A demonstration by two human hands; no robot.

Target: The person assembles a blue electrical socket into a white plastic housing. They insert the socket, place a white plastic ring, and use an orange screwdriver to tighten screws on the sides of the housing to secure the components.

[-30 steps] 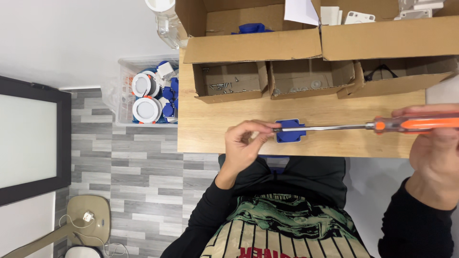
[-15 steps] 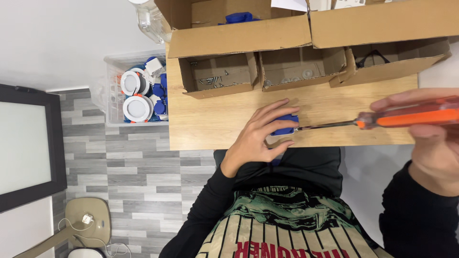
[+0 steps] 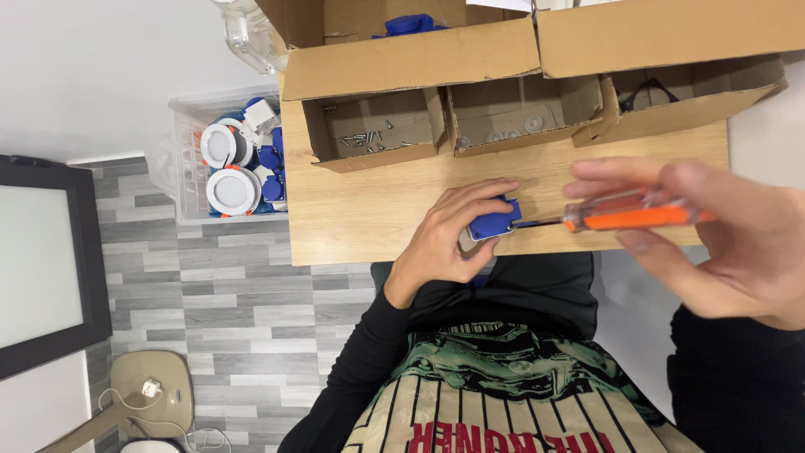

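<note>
I see my left hand [image 3: 449,239] curled over a small blue plastic part [image 3: 495,222] at the near edge of the wooden table [image 3: 352,210]; the fingers wrap round its top and left side and press it down against the wood. My right hand [image 3: 713,243] grips a screwdriver [image 3: 620,218] with an orange and clear handle, thumb below and fingers closed over the top. It lies almost level, and its thin metal shaft runs left to meet the right side of the blue part. The right hand is close to the camera and a little blurred.

Behind the part, three open cardboard boxes stand in a row on the table. The left box [image 3: 373,134] holds loose screws [image 3: 365,138]. The middle box [image 3: 524,113] holds a few small pale round pieces that I cannot make out. The right box [image 3: 696,84] has something dark and thin inside. Larger cartons stand behind them, and one shows more blue pieces [image 3: 409,23] at the top.

To the left of the table, a clear plastic bin [image 3: 189,159] sits on the grey plank floor with round white fittings [image 3: 231,189] and blue parts inside. A dark framed panel [image 3: 50,260] lies further left.
</note>
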